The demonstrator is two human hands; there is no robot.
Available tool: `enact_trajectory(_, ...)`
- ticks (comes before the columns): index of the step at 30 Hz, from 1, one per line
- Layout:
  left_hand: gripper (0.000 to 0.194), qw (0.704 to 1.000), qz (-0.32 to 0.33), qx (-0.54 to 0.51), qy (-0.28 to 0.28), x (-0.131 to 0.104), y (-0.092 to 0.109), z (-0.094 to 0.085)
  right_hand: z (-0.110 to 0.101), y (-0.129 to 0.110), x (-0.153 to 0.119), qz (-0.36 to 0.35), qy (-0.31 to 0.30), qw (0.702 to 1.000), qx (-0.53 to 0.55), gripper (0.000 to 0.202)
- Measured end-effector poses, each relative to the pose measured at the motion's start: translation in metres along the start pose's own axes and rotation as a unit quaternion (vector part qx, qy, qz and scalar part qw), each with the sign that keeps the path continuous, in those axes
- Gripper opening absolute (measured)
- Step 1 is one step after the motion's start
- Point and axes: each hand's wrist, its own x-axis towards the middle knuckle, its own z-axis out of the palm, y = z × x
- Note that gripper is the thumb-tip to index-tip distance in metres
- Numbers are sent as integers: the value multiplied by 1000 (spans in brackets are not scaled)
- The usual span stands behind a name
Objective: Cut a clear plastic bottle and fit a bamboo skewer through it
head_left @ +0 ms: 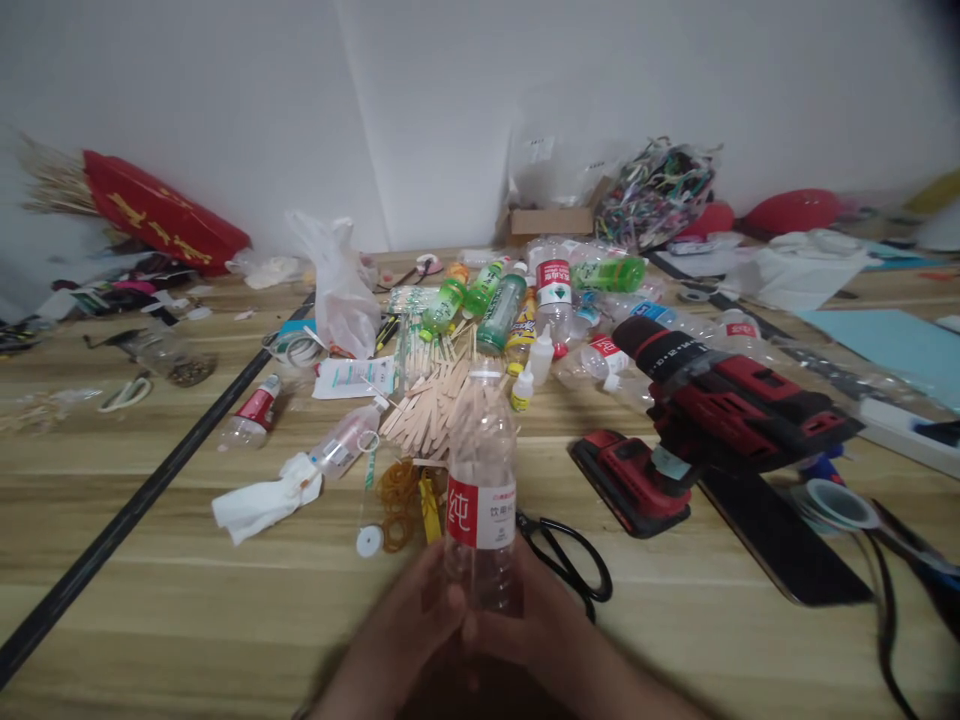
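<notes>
Upright in front of me stands a clear plastic water bottle (pixel 484 450) with a red and white label. My left hand (pixel 420 610) wraps round its lower part from the left. From the other side, my right hand (pixel 540 615) closes on the same bottle, the two thumbs near each other at the front. The bottle's base is hidden by my hands. Black-handled scissors (pixel 574 560) lie just right of it, partly covered. Behind it a heap of wooden craft sticks (pixel 427 405) spreads over the table, with rubber bands (pixel 397 490) to the left.
A red cordless drill (pixel 720 400) stands at the right beside a black phone (pixel 787 540) and a tape roll (pixel 832 503). Several bottles, among them a green one (pixel 502 310), crowd the back. A white plastic bag (pixel 341 290) and a tissue (pixel 262 500) lie left.
</notes>
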Motion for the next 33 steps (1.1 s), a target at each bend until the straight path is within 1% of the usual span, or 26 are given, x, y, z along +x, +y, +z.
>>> enact_trajectory(2, 96, 999, 9, 44, -7, -3, 9, -1, 1, -4, -3, -6, -22, 1000, -19, 66)
enact_trajectory(4, 91, 997, 11, 77, -7, -7, 16, -8, -2, -13, -6, -6, -23, 998, -62, 67)
enact_trajectory(5, 91, 996, 5, 92, -5, -10, 18, -13, -5, -19, -7, -10, -8, 995, -100, 66)
enact_trajectory(7, 90, 991, -15, 132, 10, -17, 22, -25, -14, -33, -9, -30, 40, 982, -185, 62)
enact_trajectory(9, 84, 982, -37, 180, 40, -25, 26, -37, -25, -49, -11, -52, 100, 971, -211, 52)
enact_trajectory(10, 80, 977, -44, 202, 52, -29, 28, -42, -30, -57, -12, -63, 129, 972, -188, 51)
enact_trajectory(11, 74, 974, -50, 217, 48, -33, 31, -45, -35, -63, -12, -68, 161, 971, -162, 52)
enact_trajectory(12, 69, 974, -51, 219, 35, -36, 33, -47, -38, -68, -12, -71, 194, 968, -144, 52)
enact_trajectory(14, 63, 978, -47, 201, -9, -41, 36, -49, -42, -73, -10, -68, 224, 964, -125, 54)
enact_trajectory(15, 63, 981, -51, 187, -30, -42, 35, -49, -42, -74, -9, -66, 227, 964, -121, 54)
enact_trajectory(17, 68, 982, -70, 167, -46, -44, 33, -49, -39, -73, -7, -65, 224, 967, -108, 53)
enact_trajectory(19, 71, 982, -90, 161, -39, -46, 28, -51, -35, -71, -5, -74, 232, 967, -78, 52)
enact_trajectory(21, 71, 983, -94, 158, -22, -47, 23, -53, -31, -71, -4, -89, 244, 964, -50, 52)
enact_trajectory(24, 70, 983, -100, 155, -11, -48, 18, -54, -29, -71, -3, -107, 256, 960, -27, 49)
enact_trajectory(27, 73, 981, -113, 156, -20, -47, 15, -54, -29, -71, -3, -111, 264, 958, -20, 48)
enact_trajectory(31, 76, 982, -103, 155, -40, -43, 9, -61, -29, -69, -3, -97, 275, 957, -5, 51)
enact_trajectory(33, 72, 980, -87, 168, -65, -42, 9, -68, -29, -68, -3, -88, 276, 957, 3, 54)
